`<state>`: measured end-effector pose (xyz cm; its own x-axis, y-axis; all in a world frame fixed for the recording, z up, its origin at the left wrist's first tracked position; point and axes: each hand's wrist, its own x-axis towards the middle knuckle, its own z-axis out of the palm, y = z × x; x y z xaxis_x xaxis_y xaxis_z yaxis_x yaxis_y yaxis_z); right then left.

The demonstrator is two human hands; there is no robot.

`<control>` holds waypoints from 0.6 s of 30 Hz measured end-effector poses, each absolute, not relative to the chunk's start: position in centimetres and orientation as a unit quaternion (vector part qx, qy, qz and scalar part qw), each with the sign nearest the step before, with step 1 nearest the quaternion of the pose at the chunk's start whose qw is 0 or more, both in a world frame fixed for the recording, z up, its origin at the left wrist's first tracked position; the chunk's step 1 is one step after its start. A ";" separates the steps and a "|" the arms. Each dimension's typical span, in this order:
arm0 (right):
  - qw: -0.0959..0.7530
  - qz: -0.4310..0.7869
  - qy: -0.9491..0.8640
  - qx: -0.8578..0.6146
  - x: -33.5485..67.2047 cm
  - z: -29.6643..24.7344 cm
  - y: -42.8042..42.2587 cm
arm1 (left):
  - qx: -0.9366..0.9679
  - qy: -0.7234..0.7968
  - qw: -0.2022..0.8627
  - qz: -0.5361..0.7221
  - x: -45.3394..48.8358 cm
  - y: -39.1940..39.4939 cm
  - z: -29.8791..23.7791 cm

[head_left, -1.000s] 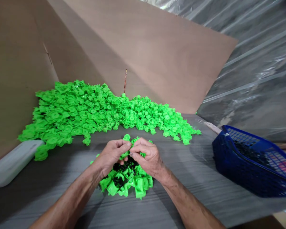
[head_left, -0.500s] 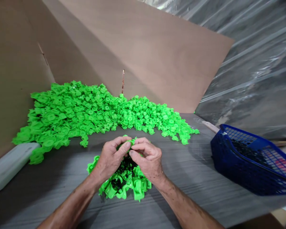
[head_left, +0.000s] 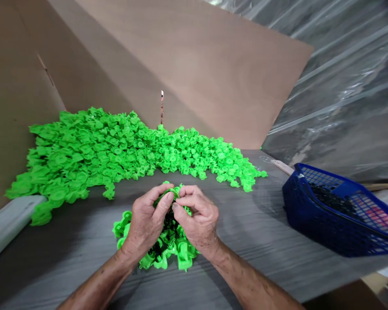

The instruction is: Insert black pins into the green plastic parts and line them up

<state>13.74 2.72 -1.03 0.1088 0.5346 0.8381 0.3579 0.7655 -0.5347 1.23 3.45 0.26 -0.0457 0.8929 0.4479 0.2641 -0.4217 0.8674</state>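
My left hand (head_left: 149,215) is closed on a small bright green plastic part (head_left: 172,192), its thumb laid across the near side. From the right, my right hand (head_left: 198,215) meets it with thumb and fingertips pinched at the part's edge. Whether a small black piece is between the right fingertips is hidden. Under both hands lies a small heap of green plastic parts (head_left: 185,254), with small black pieces (head_left: 170,226) among them, partly covered by my hands.
A long pile of green parts (head_left: 93,150) lies along the brown board (head_left: 194,73). On the right stands a blue plastic basket (head_left: 330,224) holding black pieces. At the left edge is a pale box-like object (head_left: 14,221). Everything sits on a grey wood-grain table (head_left: 245,237).
Both hands stay together over the small heap, still on the green part, with only slight finger shifts. The whole view has shifted slightly.
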 end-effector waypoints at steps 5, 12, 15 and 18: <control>0.667 0.148 -0.637 -0.357 13.6 -1.0 2.7 | 0.609 0.468 0.262 0.585 1.7 2.9 0.6; 0.661 0.214 -0.617 -0.371 13.5 -1.6 3.4 | 0.553 0.480 0.330 0.596 1.9 3.2 0.5; 0.633 0.292 -0.615 -0.369 14.3 -2.2 4.4 | 0.542 0.487 0.408 0.551 1.1 4.2 0.1; 0.562 0.352 -0.639 -0.390 15.9 -2.2 5.2 | 0.494 0.476 0.493 0.535 0.2 5.2 0.1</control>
